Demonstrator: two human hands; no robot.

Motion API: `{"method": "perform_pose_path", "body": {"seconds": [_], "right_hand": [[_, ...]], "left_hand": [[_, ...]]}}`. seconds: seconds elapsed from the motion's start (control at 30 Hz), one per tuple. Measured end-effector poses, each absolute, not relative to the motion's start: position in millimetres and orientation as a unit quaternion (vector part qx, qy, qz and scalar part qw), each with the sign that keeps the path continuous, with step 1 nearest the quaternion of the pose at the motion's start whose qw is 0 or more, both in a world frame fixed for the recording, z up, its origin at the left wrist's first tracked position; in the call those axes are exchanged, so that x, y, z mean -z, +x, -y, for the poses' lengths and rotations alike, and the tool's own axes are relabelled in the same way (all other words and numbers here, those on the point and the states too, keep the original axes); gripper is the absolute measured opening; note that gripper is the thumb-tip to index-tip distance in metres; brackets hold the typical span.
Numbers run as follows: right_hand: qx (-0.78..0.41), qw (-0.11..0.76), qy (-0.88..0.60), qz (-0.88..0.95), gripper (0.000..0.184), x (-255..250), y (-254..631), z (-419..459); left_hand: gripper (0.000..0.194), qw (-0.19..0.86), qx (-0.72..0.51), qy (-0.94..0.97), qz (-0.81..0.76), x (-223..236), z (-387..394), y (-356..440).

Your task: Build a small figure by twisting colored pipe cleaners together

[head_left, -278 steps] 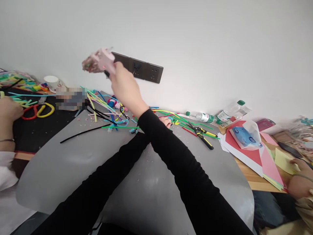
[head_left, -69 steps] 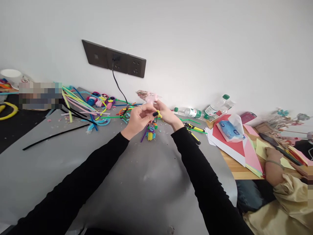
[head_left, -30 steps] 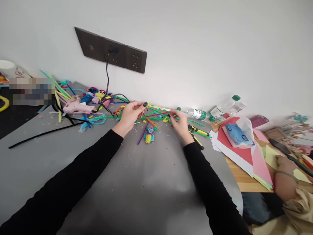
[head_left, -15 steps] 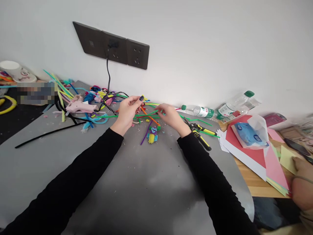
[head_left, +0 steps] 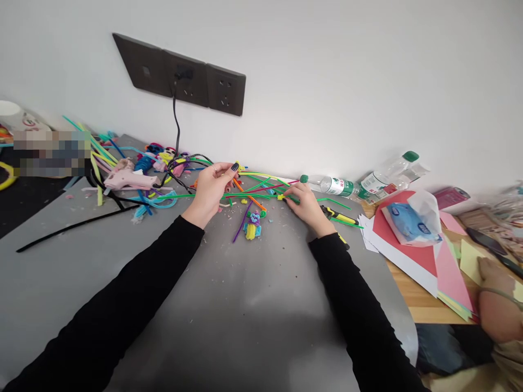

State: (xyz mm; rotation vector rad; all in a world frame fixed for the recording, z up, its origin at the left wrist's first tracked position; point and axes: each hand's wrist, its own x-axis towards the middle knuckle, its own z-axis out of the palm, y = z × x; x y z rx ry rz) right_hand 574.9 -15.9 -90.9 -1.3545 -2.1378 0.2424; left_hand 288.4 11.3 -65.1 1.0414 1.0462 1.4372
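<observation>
My left hand [head_left: 212, 190] is raised over the pipe cleaners, thumb and fingers pinched together; what lies between them is too small to make out. A bit of yellow fuzz shows just beyond its fingertips. Lower on the right, my right hand [head_left: 305, 206] has curled fingers at a small yellow fuzzy piece [head_left: 280, 197]. Long green pipe cleaners [head_left: 253, 195] run across between the hands. An orange pipe cleaner [head_left: 257, 204] and a purple one [head_left: 242, 222] lie near a small yellow, blue and purple pipe-cleaner figure [head_left: 253, 226].
At left are a pink glue gun [head_left: 131, 179], a black pipe cleaner [head_left: 73, 226] and a coloured heap. Pliers with yellow-black handles [head_left: 341, 216], plastic bottles [head_left: 337, 185], coloured paper [head_left: 402, 234] and a tissue pack [head_left: 408, 220] lie right. Another person's hand [head_left: 496, 277] rests at far right.
My right hand has moved right and slightly down, from the green pipe cleaners to the small yellow piece. My left hand keeps its pinch almost in place. The view has shifted slightly.
</observation>
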Motion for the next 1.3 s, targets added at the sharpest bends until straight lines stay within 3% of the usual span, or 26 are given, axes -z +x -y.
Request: {"method": "perform_pose_path", "body": {"seconds": [0.27, 0.37, 0.53, 0.63, 0.77, 0.87, 1.3], "right_hand": [[-0.074, 0.352, -0.527, 0.770, 0.015, 85.8, 579.4, 18.0], [-0.066, 0.342, -0.507, 0.788, 0.020, 85.9, 578.3, 19.1], [-0.090, 0.290, -0.479, 0.824, 0.007, 89.9, 576.4, 16.7], [-0.159, 0.353, -0.501, 0.774, 0.003, 87.8, 578.1, 15.4], [-0.352, 0.493, -0.486, 0.630, 0.027, 79.9, 584.0, 15.4], [-0.436, 0.546, -0.444, 0.561, 0.040, 76.5, 585.8, 15.6], [-0.498, 0.526, -0.417, 0.549, 0.037, 69.8, 579.6, 23.2]], "left_hand": [[0.023, 0.507, -0.597, 0.443, -0.438, 66.8, -12.3, 287.5], [0.024, 0.503, -0.594, 0.445, -0.443, 64.0, -10.4, 287.5], [0.025, 0.507, -0.596, 0.431, -0.449, 57.5, -6.4, 287.4], [0.023, 0.506, -0.598, 0.429, -0.449, 56.2, -5.4, 288.3], [0.018, 0.505, -0.599, 0.426, -0.453, 56.5, -4.7, 289.8], [0.017, 0.512, -0.596, 0.421, -0.454, 56.2, -3.7, 290.4], [0.019, 0.516, -0.593, 0.418, -0.455, 58.2, -3.6, 289.0]]}}
